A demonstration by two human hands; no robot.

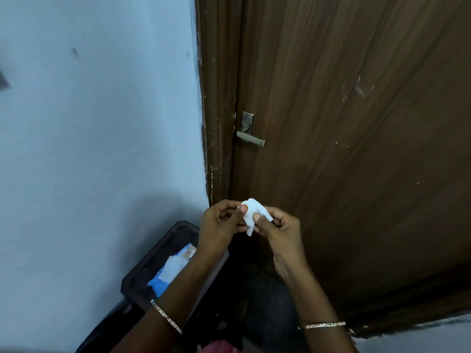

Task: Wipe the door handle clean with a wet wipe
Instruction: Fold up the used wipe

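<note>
A metal lever door handle (251, 139) with its plate sits on the left edge of a brown wooden door (344, 123). Well below it, both my hands hold a small crumpled white wet wipe (251, 215) between them. My left hand (220, 222) pinches the wipe's left side with thumb and fingers. My right hand (277, 233) pinches its right side. The wipe is clear of the handle, about a forearm's length beneath it.
A pale blue wall (102, 123) stands left of the door frame (216, 123). Below my left arm a dark tray-like surface (158, 263) bears a blue and white wipes pack (170, 271). Dark clothing fills the bottom middle.
</note>
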